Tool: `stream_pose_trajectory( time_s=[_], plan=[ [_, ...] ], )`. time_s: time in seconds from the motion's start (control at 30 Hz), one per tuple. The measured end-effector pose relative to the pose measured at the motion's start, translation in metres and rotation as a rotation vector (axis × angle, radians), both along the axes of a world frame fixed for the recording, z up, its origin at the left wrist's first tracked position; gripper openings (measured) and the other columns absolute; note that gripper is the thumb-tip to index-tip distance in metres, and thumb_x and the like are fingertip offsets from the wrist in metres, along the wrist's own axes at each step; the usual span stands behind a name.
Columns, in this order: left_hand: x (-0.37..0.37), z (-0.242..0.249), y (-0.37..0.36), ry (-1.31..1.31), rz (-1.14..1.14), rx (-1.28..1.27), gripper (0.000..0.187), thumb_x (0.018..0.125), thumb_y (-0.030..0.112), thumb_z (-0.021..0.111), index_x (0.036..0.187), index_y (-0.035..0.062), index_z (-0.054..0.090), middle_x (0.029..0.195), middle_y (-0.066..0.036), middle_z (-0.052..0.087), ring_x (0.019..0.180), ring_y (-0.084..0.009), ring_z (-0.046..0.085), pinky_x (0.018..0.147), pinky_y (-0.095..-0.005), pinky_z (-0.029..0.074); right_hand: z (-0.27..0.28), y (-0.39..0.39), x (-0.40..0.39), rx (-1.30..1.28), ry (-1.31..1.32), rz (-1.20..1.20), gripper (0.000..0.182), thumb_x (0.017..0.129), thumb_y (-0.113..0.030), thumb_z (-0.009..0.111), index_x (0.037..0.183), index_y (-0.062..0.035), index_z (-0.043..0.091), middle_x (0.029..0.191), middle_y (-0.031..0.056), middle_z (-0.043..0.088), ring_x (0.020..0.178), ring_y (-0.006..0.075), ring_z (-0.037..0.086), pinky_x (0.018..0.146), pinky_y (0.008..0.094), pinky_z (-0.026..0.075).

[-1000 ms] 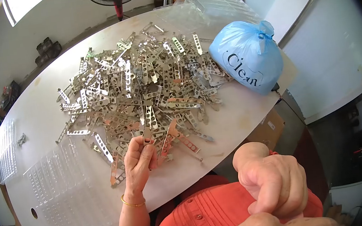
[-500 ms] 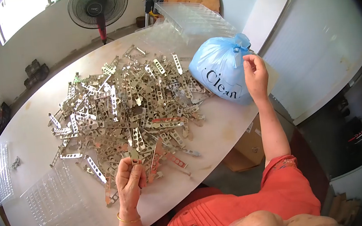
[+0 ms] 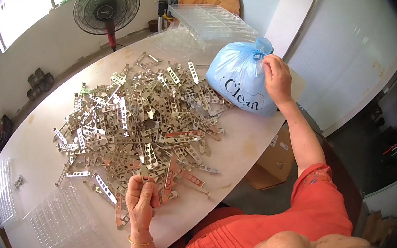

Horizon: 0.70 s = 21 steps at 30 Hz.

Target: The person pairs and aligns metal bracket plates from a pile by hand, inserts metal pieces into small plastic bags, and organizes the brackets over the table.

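Observation:
My left hand [image 3: 141, 199] is closed at the near edge of the pile, thumb and fingers pinching a flat metal strip [image 3: 144, 170] that points away from me. In front of it spreads a heap of metal strips [image 3: 143, 110] with rows of round holes, some silvery, a few reddish. On the right, my right hand [image 3: 278, 78] has its fingertips pinched together at the neck of a blue plastic bag [image 3: 237, 75]. The bag is full, tied at the top and printed "Clean". Its contents do not show.
Clear plastic trays [image 3: 214, 22] are stacked behind the bag. Another clear tray [image 3: 69, 232] lies at the table's left front, one more [image 3: 3, 190] beyond it. A standing fan [image 3: 107, 12] is past the far edge; a cardboard box [image 3: 271, 164] sits below the right edge.
My right hand has shifted slightly up and left, its fingertips now against the bag's tied neck. My left hand stays nearly in place with the metal strip.

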<state>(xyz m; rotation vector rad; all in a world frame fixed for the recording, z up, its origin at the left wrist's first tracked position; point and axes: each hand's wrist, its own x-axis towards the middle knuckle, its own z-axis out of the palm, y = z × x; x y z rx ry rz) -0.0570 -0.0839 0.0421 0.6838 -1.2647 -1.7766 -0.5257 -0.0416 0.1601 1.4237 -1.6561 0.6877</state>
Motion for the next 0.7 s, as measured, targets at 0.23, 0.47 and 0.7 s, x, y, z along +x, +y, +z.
stream_pose_trajectory(
  time_s=[0.23,0.47,0.7],
  plan=[
    [0.0,0.002,0.001,0.002,-0.004,0.011,0.012,0.104,0.014,0.053,0.109,0.0036,0.052,0.065,0.002,0.048,0.052,-0.0048,0.036,0.047,-0.0196,0.03,0.004,0.022,0.027,-0.212,-0.359,0.274,0.008,0.101,-0.002,0.049,0.109,-0.002,0.051,0.122,0.0172,0.065,0.095,0.0205,0.067,0.076,0.0307,0.056],
    [-0.001,0.004,0.004,0.118,-0.032,0.107,0.009,0.102,0.009,0.053,0.109,0.0032,0.052,0.068,0.001,0.049,0.052,-0.0054,0.039,0.048,-0.0217,0.033,0.02,0.025,0.118,-0.326,-0.615,0.78,0.014,0.102,-0.002,0.049,0.115,-0.0028,0.045,0.111,0.0186,0.066,0.103,0.0187,0.064,0.085,0.0275,0.052],
    [0.003,0.006,0.0,0.111,0.006,0.153,0.022,0.098,0.011,0.059,0.115,-0.001,0.053,0.071,0.0,0.052,0.05,-0.0063,0.042,0.047,-0.0222,0.036,-0.033,-0.014,0.204,0.256,-1.334,0.76,0.009,0.096,-0.005,0.063,0.093,-0.0056,0.055,0.075,-0.0027,0.059,0.062,0.0021,0.056,0.054,0.0192,0.045]
  ],
)
